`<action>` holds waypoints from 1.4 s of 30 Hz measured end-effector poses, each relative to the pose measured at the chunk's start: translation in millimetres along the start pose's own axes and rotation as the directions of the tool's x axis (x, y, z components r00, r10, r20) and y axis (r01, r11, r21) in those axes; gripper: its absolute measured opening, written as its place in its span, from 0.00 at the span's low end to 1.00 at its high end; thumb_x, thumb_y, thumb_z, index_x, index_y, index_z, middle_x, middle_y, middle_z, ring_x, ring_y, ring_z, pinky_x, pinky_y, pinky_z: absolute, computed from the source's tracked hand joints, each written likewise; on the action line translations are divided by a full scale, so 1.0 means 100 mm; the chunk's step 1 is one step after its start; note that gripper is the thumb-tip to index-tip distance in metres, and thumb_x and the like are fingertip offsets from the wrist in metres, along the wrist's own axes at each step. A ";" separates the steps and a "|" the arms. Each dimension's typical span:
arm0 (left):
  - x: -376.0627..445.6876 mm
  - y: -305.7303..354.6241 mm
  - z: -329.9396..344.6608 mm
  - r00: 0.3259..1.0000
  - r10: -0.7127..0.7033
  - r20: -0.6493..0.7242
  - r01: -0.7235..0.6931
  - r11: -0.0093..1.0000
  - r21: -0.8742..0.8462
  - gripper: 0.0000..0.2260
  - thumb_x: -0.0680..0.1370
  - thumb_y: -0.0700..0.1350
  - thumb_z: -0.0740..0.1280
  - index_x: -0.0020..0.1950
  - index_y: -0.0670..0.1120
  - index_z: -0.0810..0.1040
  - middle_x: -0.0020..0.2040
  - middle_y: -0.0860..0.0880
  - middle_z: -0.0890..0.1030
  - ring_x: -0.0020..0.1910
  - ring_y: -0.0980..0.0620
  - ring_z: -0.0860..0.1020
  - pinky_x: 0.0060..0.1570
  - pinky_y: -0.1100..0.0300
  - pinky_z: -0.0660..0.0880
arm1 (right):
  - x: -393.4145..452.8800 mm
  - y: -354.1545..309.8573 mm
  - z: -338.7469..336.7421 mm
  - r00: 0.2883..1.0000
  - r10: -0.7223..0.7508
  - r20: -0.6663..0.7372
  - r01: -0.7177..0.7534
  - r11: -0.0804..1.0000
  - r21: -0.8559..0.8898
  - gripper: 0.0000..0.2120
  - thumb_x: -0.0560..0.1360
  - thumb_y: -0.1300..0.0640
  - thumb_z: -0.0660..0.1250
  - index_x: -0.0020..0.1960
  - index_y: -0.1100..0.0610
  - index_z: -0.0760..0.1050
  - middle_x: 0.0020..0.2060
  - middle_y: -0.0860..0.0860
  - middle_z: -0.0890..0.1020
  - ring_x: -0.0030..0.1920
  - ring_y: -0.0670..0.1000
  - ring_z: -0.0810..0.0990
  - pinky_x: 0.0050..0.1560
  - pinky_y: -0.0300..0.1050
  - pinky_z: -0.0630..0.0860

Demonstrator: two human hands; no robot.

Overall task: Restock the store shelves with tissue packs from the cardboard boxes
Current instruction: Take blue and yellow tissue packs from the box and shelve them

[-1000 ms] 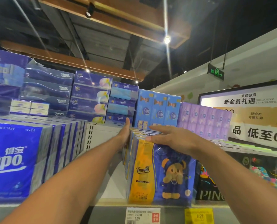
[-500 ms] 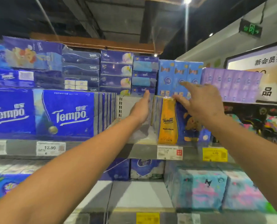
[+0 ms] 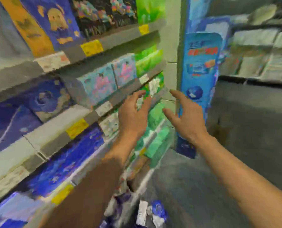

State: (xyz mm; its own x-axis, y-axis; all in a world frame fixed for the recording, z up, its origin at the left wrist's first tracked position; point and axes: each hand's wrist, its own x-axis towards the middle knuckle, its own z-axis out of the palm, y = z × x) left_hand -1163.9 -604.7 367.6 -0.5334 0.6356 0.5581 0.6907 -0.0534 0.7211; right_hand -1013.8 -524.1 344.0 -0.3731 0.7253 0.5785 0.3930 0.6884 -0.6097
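Head view is heavily motion-blurred and tilted; detail is limited.

Hands: the left hand [image 3: 133, 116] and right hand [image 3: 186, 117] are both hanging in the air in front of the shelving, fingers spread and loosely bent, holding nothing. Neither is touching a pack or a shelf edge.

Task objects: tissue packs are sitting on the shelves to the left. An orange-and-blue bear pack [image 3: 43, 22] is standing at the front of the upper shelf [image 3: 13, 71], with bare shelf to its left. Pastel blue-pink packs [image 3: 102, 81] are filling the row below, dark blue packs [image 3: 30, 102] to their left, green packs [image 3: 155, 116] beside the hands. Loose blue-and-white packs [image 3: 156, 209] are lying low near the floor [image 3: 235, 162]; I cannot tell whether they are in a box. No cardboard box is clearly visible.

Progress (judgement): mid-task. The shelves in view are looking largely stocked, the hands are empty, so a placement seems finished and the next pack is not yet picked up. The gap on the upper shelf suggests more stock is needed there.

Writing: none is reading legibly. Yellow price tags [image 3: 91, 47] and white tags [image 3: 53, 60] on the shelf rails are smeared. The blue standing sign [image 3: 201, 63] is showing red characters and a round emblem, unreadable. Black packs [image 3: 94, 28] are showing pale lettering, too blurred to confirm.
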 end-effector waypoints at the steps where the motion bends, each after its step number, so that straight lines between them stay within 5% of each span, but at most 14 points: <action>1: -0.21 0.10 0.26 0.996 -0.014 0.092 0.016 1.000 -0.017 0.23 0.73 0.62 0.60 0.59 0.50 0.81 0.55 0.52 0.83 0.54 0.54 0.79 0.56 0.57 0.74 | -0.25 0.22 -0.23 0.997 0.076 -0.029 -0.077 0.997 -0.032 0.30 0.71 0.44 0.69 0.69 0.54 0.73 0.56 0.56 0.84 0.54 0.56 0.81 0.54 0.47 0.72; 7: -1.64 0.97 1.97 0.819 -0.040 0.573 0.156 0.975 -0.156 0.26 0.69 0.65 0.64 0.60 0.52 0.80 0.56 0.53 0.83 0.56 0.53 0.80 0.60 0.50 0.75 | -1.87 1.43 -1.85 0.861 0.478 -0.177 -0.492 0.870 -0.044 0.30 0.72 0.48 0.74 0.72 0.50 0.70 0.62 0.49 0.81 0.61 0.50 0.78 0.59 0.42 0.71; 15: -3.84 2.88 4.06 0.377 0.140 0.916 0.160 0.964 -0.214 0.20 0.75 0.60 0.66 0.63 0.54 0.78 0.52 0.57 0.80 0.57 0.54 0.79 0.65 0.50 0.71 | -4.31 2.62 -4.29 0.402 0.788 -0.467 -0.871 0.486 0.071 0.36 0.70 0.40 0.72 0.73 0.51 0.69 0.63 0.52 0.80 0.63 0.53 0.78 0.62 0.49 0.74; 17: -4.24 3.36 4.39 0.275 0.172 0.946 0.181 0.957 -0.226 0.16 0.78 0.55 0.68 0.64 0.53 0.78 0.53 0.56 0.80 0.57 0.55 0.79 0.64 0.53 0.72 | -4.74 2.73 -4.76 0.272 0.805 -0.528 -0.900 0.408 0.157 0.38 0.67 0.35 0.70 0.73 0.49 0.69 0.62 0.51 0.80 0.61 0.52 0.78 0.61 0.51 0.75; 20: -4.65 3.88 4.82 0.150 0.202 0.968 0.188 0.955 -0.229 0.18 0.77 0.55 0.68 0.65 0.52 0.78 0.55 0.54 0.81 0.56 0.57 0.79 0.62 0.56 0.73 | -5.11 2.96 -5.21 0.126 0.827 -0.548 -0.919 0.305 0.249 0.31 0.71 0.42 0.73 0.72 0.46 0.69 0.57 0.50 0.82 0.55 0.50 0.79 0.53 0.46 0.73; 25: -5.02 4.23 5.67 0.041 0.208 0.977 0.173 0.962 -0.212 0.13 0.78 0.53 0.68 0.62 0.52 0.79 0.50 0.61 0.81 0.50 0.65 0.78 0.52 0.63 0.72 | -5.33 3.69 -5.52 0.008 0.831 -0.556 -0.884 0.266 0.384 0.33 0.68 0.40 0.71 0.71 0.47 0.70 0.58 0.50 0.82 0.55 0.50 0.81 0.57 0.53 0.78; 28: -5.11 4.34 6.30 -0.032 0.185 0.982 0.160 0.971 -0.178 0.09 0.79 0.52 0.67 0.59 0.57 0.78 0.47 0.65 0.79 0.50 0.66 0.78 0.48 0.66 0.72 | -5.30 4.22 -5.65 -0.084 0.859 -0.506 -0.876 0.179 0.449 0.30 0.73 0.46 0.74 0.72 0.49 0.69 0.60 0.52 0.80 0.56 0.52 0.80 0.55 0.46 0.75; 35: -5.06 4.72 8.01 -0.214 0.152 0.965 0.040 0.988 -0.147 0.14 0.78 0.55 0.66 0.64 0.56 0.77 0.56 0.56 0.80 0.53 0.57 0.78 0.49 0.62 0.69 | -5.00 5.66 -6.17 -0.245 0.851 -0.464 -0.866 0.024 0.500 0.30 0.74 0.48 0.74 0.72 0.49 0.68 0.60 0.52 0.79 0.51 0.51 0.81 0.48 0.46 0.74; 39: -5.08 4.98 8.91 -0.305 0.126 0.944 -0.061 0.987 -0.151 0.16 0.78 0.56 0.67 0.65 0.54 0.77 0.57 0.54 0.79 0.53 0.55 0.77 0.54 0.60 0.71 | -4.84 6.35 -6.44 -0.315 0.841 -0.440 -0.838 -0.029 0.545 0.29 0.73 0.49 0.75 0.71 0.50 0.69 0.59 0.53 0.79 0.50 0.52 0.80 0.52 0.46 0.75; 42: -5.22 5.06 9.46 -0.355 0.092 0.930 -0.107 0.985 -0.138 0.15 0.79 0.54 0.67 0.65 0.52 0.78 0.54 0.53 0.79 0.52 0.55 0.76 0.49 0.65 0.67 | -4.83 6.81 -6.54 -0.356 0.845 -0.400 -0.826 -0.084 0.558 0.29 0.74 0.49 0.74 0.72 0.51 0.69 0.59 0.53 0.80 0.50 0.53 0.80 0.53 0.47 0.76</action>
State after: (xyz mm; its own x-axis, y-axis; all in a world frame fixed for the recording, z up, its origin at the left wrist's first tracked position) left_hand -74.1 -235.4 52.5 0.7071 0.4858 -0.5138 0.6697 -0.2273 0.7070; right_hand -16.2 -405.2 3.6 0.8008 0.3232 -0.5043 -0.1939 -0.6568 -0.7287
